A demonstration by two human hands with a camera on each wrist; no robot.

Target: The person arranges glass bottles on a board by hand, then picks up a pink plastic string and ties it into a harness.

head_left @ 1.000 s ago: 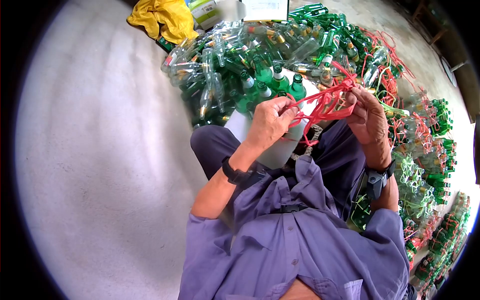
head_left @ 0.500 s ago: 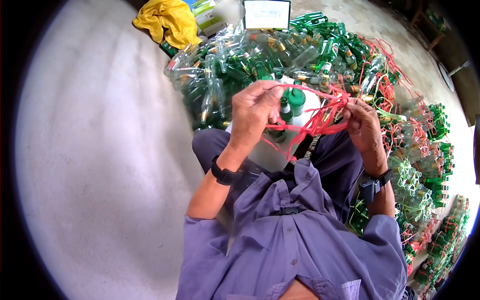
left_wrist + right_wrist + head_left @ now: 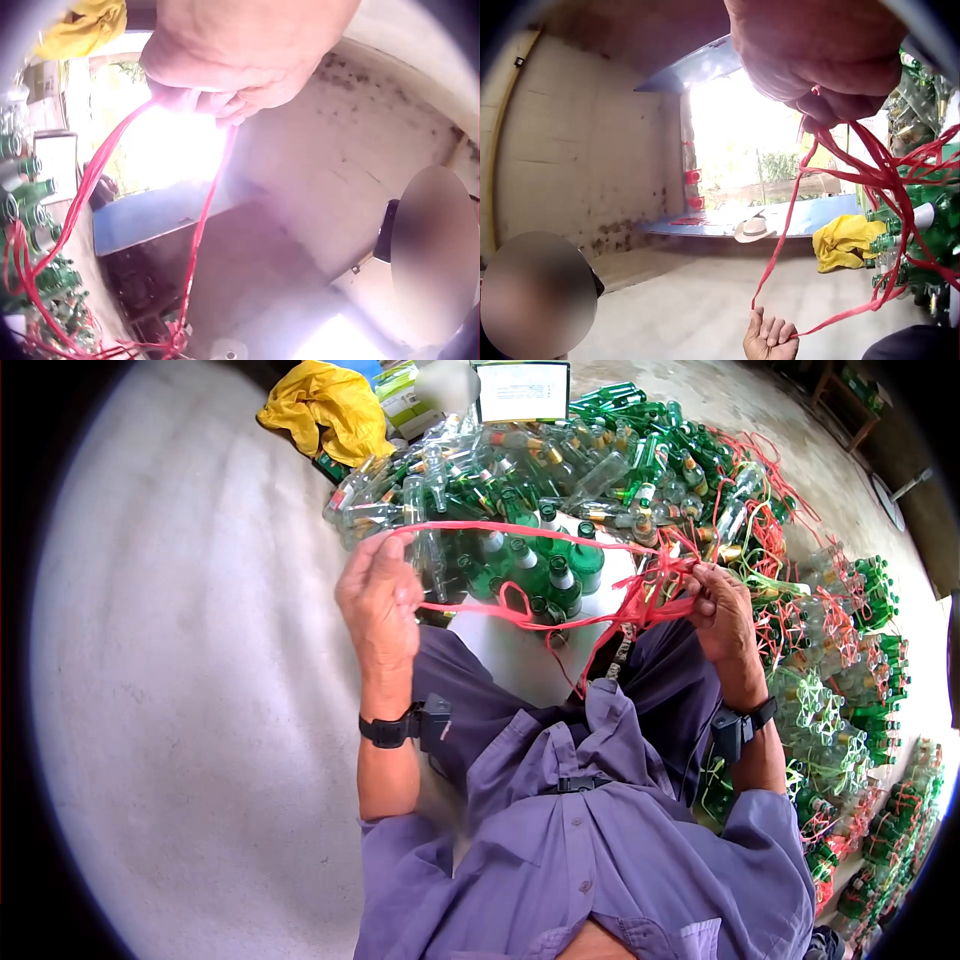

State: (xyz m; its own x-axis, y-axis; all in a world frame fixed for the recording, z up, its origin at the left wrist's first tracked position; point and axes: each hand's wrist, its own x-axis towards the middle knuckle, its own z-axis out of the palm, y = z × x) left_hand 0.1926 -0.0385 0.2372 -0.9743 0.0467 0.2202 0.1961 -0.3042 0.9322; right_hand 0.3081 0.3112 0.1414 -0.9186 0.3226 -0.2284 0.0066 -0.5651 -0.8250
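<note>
Red plastic twine (image 3: 520, 616) is stretched between the two hands in the head view. At its left end the left hand (image 3: 382, 600) pinches a loop, with one strand above and one below. The right hand (image 3: 722, 615) grips the knotted bunch at the other end. Behind and below the strands, several green bottles (image 3: 527, 568) stand upright on a white surface (image 3: 500, 645) between the knees. From the left wrist view, two strands run down from the curled fingers of the left hand (image 3: 240, 60). Several strands hang from the right hand (image 3: 825, 60) in the right wrist view.
A heap of clear and green bottles (image 3: 600, 470) lies beyond the standing ones. Bundles of tied bottles (image 3: 830, 710) line the right side. A yellow bag (image 3: 330, 410) and a framed white sheet (image 3: 522, 392) are at the back. Bare floor (image 3: 200, 660) spreads on the left.
The left hand has moved far to the left, pulling the twine into a long, wide loop. The right hand has shifted only slightly and still holds the bunch.
</note>
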